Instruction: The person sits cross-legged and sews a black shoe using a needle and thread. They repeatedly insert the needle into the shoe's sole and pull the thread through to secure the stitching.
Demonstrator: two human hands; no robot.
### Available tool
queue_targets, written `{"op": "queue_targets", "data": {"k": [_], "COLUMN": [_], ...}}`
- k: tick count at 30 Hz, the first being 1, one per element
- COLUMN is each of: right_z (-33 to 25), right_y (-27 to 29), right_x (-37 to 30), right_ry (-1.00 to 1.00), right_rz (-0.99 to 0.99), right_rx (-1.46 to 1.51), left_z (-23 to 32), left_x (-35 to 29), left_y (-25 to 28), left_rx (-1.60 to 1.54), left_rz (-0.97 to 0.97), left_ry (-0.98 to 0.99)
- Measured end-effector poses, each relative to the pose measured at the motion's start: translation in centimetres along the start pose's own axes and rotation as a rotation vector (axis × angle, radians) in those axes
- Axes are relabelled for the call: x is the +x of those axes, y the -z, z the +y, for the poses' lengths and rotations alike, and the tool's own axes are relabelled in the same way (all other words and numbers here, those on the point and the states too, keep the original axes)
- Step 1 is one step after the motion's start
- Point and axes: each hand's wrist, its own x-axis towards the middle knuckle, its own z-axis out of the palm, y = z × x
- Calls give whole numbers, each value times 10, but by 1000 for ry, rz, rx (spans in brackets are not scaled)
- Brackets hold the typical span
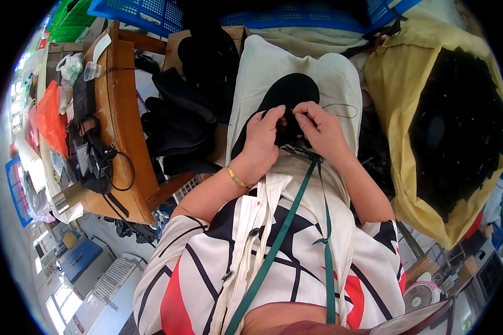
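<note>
On my lap, over cream cloth [246,72], lies a black shoe [297,86] with its rounded end pointing away from me. My left hand [264,134] grips its left side, thumb pressed on top near the middle. My right hand [320,131] is closed in a pinch just above the shoe, close to the left thumb. What sits between those fingertips is too small to make out. A thin dark thread [355,111] loops out to the right beside my right hand. Below the hands, dark scissors [297,151] hang on a green ribbon [285,223], partly hidden.
Black shoes [179,117] are piled at my left, beside a wooden table [126,123] with cables, a red bag [51,120] and a clear cup [92,71]. A yellow sack [399,72] of black pieces stands close on my right. Blue crates [145,14] line the far side.
</note>
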Motion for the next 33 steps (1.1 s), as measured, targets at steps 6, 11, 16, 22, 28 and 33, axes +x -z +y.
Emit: {"op": "queue_targets", "data": {"k": [6, 11, 16, 22, 28, 33], "right_z": [-12, -19, -29, -11, -28, -4], "right_y": [-7, -4, 18, 17, 33, 57], "right_x": [0, 10, 10, 6, 8, -13], "right_ry": [-20, -71, 187, 387, -32, -110], "right_rz": [52, 21, 155, 232, 131, 88], "right_rx": [-97, -59, -357, -197, 761, 925], "left_z": [-2, -10, -3, 14, 62, 63], "left_x": [4, -3, -15, 5, 16, 44], "left_y": [3, 1, -11, -5, -30, -34], "left_rx": [25, 77, 213, 1075, 1465, 1735], "left_rz": [-32, -140, -185, -271, -574, -947], "left_ry": [1, -15, -79, -589, -696, -472]}}
